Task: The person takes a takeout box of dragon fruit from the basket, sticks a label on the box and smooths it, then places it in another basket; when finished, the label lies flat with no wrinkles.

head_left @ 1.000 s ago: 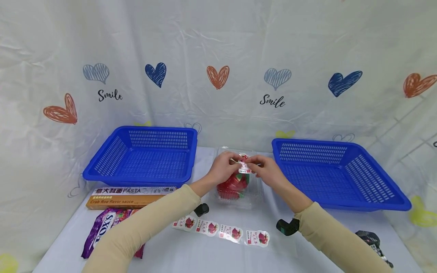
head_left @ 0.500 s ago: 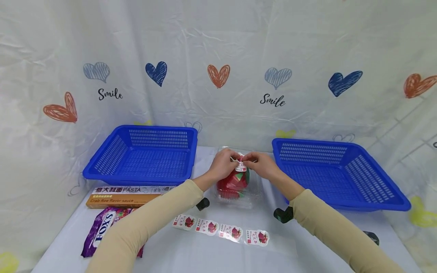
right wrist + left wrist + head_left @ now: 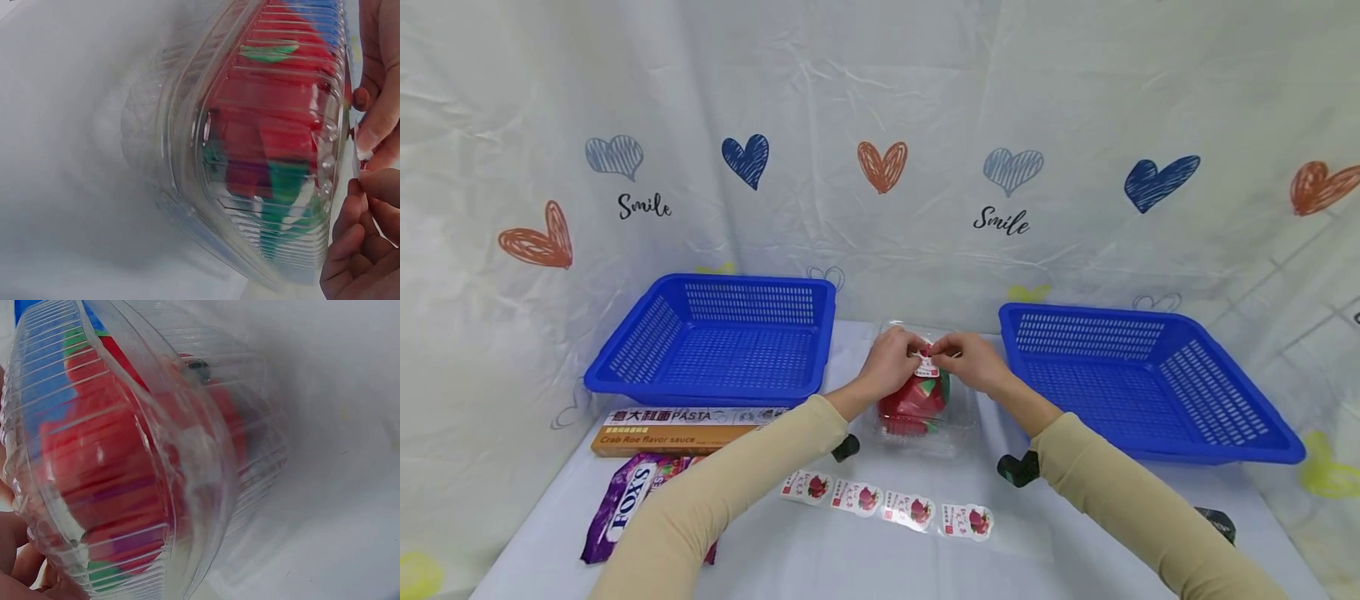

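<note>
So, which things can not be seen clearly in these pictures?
- Sticker print: head view, too small to read, partly under fingertips.
- Red contents of the box: both wrist views, blurred by ribbed plastic.
- Left hand: left wrist view, cut off by the edge.
- Black object: head view, behind the right sleeve.

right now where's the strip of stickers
In the head view, the strip of four strawberry stickers lies on the white table, just in front of the clear plastic clamshell box.
</note>
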### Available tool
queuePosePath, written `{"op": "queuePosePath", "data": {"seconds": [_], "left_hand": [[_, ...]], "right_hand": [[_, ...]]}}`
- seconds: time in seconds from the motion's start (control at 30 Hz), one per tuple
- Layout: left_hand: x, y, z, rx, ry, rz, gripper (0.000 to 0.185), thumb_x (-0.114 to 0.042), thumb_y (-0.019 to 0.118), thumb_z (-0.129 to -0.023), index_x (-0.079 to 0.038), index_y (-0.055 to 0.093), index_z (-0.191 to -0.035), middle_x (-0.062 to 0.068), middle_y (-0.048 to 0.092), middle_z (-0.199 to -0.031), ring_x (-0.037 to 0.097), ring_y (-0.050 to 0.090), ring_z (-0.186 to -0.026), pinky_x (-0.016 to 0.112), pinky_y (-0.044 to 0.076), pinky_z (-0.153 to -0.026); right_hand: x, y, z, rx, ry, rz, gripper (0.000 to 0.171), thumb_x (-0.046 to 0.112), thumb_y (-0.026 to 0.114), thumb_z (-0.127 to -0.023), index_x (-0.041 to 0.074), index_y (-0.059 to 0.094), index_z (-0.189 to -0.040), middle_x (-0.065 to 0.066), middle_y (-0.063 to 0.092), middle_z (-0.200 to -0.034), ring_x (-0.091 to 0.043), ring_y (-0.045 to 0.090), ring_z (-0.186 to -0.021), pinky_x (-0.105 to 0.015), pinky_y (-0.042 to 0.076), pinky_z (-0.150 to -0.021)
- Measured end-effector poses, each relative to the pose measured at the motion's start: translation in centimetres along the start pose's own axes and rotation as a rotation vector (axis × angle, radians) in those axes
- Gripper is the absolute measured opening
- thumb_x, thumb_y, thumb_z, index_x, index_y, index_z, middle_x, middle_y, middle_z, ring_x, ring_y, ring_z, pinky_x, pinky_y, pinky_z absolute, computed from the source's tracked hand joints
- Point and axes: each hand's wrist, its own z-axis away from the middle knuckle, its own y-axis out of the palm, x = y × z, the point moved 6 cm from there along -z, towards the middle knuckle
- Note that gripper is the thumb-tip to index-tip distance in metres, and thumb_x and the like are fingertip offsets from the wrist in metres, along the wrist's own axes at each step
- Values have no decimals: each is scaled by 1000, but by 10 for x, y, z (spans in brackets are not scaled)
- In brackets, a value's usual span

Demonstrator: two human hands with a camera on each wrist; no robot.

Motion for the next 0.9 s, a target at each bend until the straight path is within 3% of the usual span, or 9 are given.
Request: {"op": "queuePosePath", "data": {"seconds": [0.3,0.9], "left_hand": [[3,3,0,17,-21,11,21,1,65,-88,-4,74,-107,7,62,-97,18,56,-89,24,48,-76],[4,2,2,44,-48,-30,20,-1,67,-89,-3,72,-109,8,54,-99,17,56,-85,21,49,-72]], "right_hand": [[2,3,-2,-2,-10,64,19,15,65,-94,4,70,-109,-12,69,-102,-26,63,-93,-37,53,-77],[2,6,0,12,-37,65,20,14,69,-90,4,69,-107,-7,65,-90,-22,62,-84,-33,52,-70]]}}
